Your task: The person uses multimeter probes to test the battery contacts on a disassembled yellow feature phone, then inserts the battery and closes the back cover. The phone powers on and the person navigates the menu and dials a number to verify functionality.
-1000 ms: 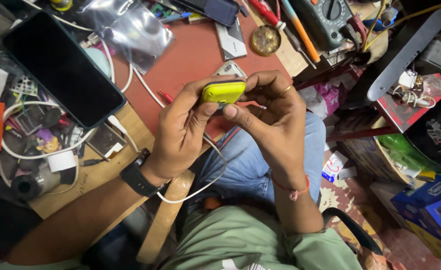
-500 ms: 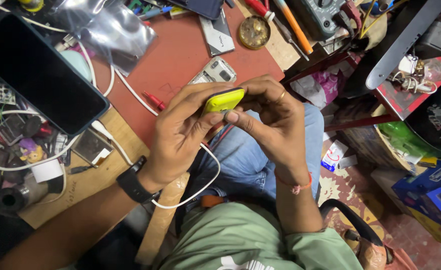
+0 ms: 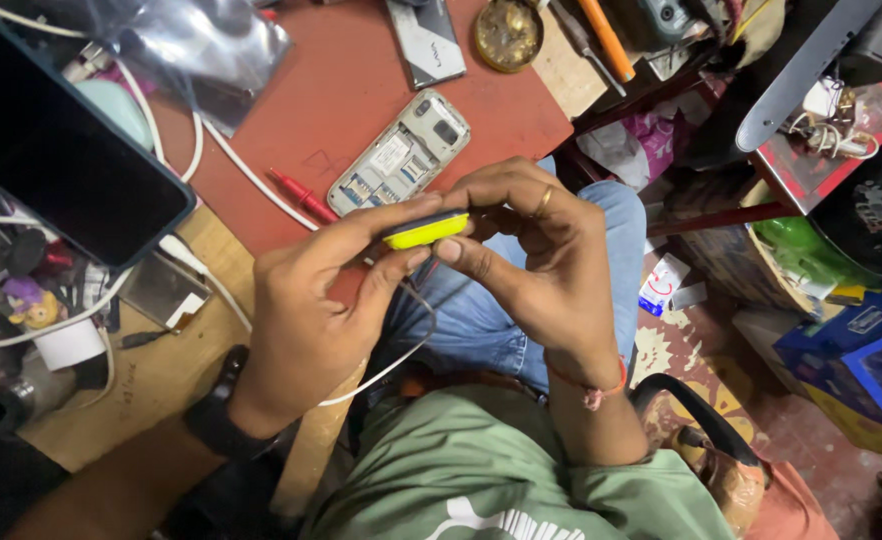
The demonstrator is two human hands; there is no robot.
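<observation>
From the head view, you hold a small yellow case (image 3: pixel 426 229) between both hands, just below the open grey phone (image 3: pixel 399 152) that lies face down on the red mat (image 3: pixel 361 70). Your left hand (image 3: pixel 311 320) pinches the case's near end between thumb and forefinger; your right hand (image 3: pixel 536 265) closes its grip on the far end, fingers curled over the top. A white cable (image 3: pixel 246 170) runs across the bench (image 3: pixel 161 370) left of the phone.
</observation>
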